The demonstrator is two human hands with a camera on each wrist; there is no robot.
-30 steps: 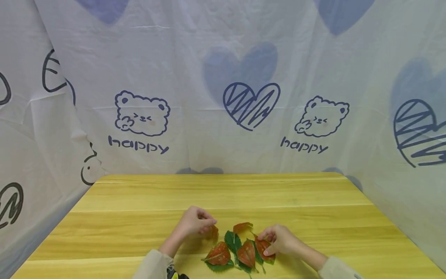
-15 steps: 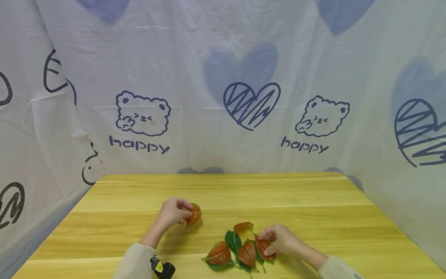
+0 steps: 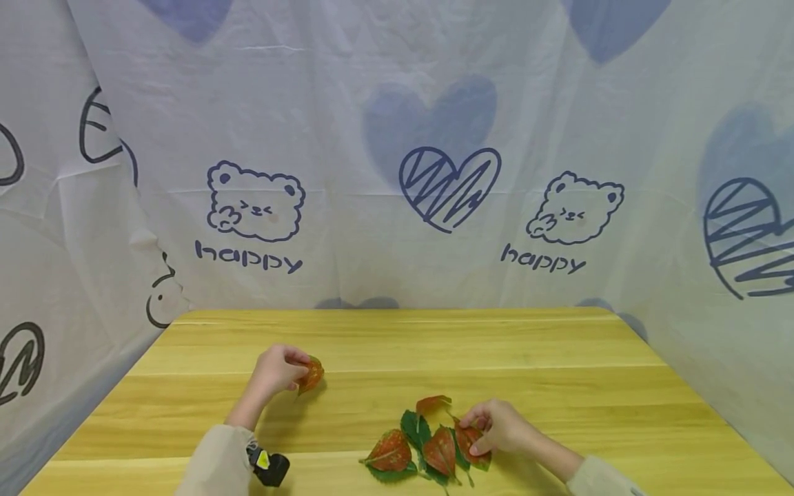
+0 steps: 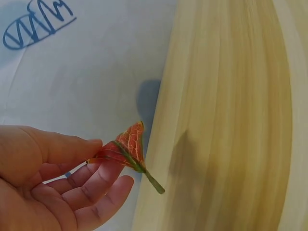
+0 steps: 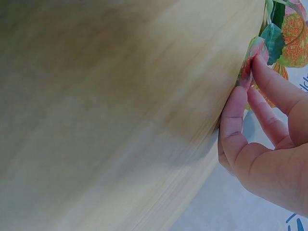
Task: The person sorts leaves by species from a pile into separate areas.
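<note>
Between thumb and fingers my left hand [image 3: 280,370] pinches a red leaf [image 3: 312,376] over the left part of the table. In the left wrist view this leaf [image 4: 126,147] shows pale veins and a green stem pointing down to the right. My right hand [image 3: 501,427] pinches another red leaf [image 3: 469,439] at the right side of a loose group. That group has a red leaf on the left [image 3: 389,451], one in the middle [image 3: 440,451], a curled one at the back [image 3: 432,404] and several dark green leaves [image 3: 414,428] among them.
The wooden table [image 3: 527,344] has yellow grain and reaches back to a pale curtain [image 3: 347,248] printed with bears and hearts. A black device [image 3: 270,468] with a yellow mark sits at my left wrist, below the beige sleeve [image 3: 217,461].
My left hand has moved left and a little farther back, carrying its red leaf away from the group. The right hand has stayed in place on its leaf.
</note>
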